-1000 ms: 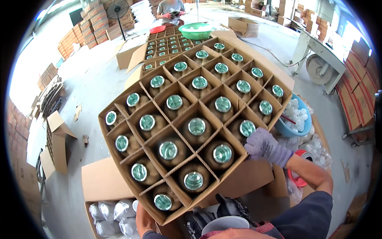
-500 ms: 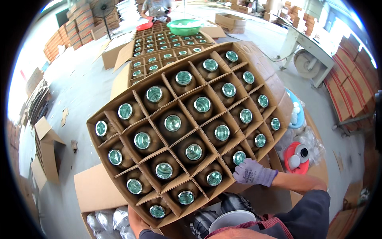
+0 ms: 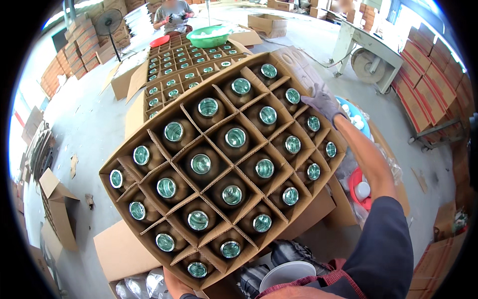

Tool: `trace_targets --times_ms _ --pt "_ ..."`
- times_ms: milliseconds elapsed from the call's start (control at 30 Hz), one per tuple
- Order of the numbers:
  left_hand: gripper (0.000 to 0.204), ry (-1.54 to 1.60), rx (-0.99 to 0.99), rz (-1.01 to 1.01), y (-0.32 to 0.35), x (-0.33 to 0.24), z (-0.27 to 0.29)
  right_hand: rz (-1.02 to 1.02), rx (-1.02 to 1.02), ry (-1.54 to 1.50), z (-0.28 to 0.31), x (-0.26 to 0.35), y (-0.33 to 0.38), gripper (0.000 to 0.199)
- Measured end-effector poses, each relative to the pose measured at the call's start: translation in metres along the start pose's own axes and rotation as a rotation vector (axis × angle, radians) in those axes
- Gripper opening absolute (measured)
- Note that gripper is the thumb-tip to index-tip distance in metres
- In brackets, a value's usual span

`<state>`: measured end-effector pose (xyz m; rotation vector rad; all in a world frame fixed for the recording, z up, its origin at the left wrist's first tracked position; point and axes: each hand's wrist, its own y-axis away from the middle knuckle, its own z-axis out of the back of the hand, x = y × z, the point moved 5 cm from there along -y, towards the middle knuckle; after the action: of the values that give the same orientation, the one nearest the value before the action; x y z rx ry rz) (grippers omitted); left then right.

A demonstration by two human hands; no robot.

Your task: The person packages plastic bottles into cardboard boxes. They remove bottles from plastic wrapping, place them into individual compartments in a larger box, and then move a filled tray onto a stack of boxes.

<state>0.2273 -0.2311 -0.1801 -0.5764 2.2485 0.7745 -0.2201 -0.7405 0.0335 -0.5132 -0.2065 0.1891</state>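
Observation:
A large open cardboard box (image 3: 103, 175) lies tilted in front of me. Its cardboard dividers (image 3: 217, 185) form a grid, with one glass bottle (image 3: 200, 163) in each visible cell. The bottles show shiny greenish mouths and dark shoulders. At the box's far right rim is my right hand (image 3: 322, 103) in a pale purple glove. Its fingers are spread and reach over the edge beside a corner bottle (image 3: 293, 95). Bare skin of my left hand (image 3: 174, 285) shows at the near left corner of the box, and its fingers are hidden below the cardboard.
Behind stand more divided boxes of bottles (image 3: 182, 66), with a green basin (image 3: 208, 37) and a red dish (image 3: 159, 41) on them. A co-worker (image 3: 173, 17) sits beyond. At right are a blue basin (image 3: 366, 130), a red basin (image 3: 354, 182) and stacked cartons (image 3: 423, 79).
My right hand has moved from the box's near edge to its far right rim, with the arm stretched out. The box appears slightly further left in view. My left hand stays at the near left corner.

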Motion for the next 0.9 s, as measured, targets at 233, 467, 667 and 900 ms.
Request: trace_targets --times_ms 233,467,667,900 --pt "0.072 -0.01 -0.039 -0.026 0.017 -0.012 0.008 0.115 0.344 0.1 -0.025 0.017 -0.023 0.036" --pt "0.073 -0.036 -0.086 -0.006 0.009 -0.022 0.008 0.048 0.516 0.138 0.051 0.02 0.024 0.037" --pt "0.074 -0.043 -0.071 -0.017 0.014 -0.038 0.003 0.153 0.521 0.155 0.058 0.034 0.016 0.038" --pt "0.074 -0.003 -0.054 0.012 0.022 -0.05 0.009 0.156 0.521 0.253 0.062 0.02 0.012 0.041"
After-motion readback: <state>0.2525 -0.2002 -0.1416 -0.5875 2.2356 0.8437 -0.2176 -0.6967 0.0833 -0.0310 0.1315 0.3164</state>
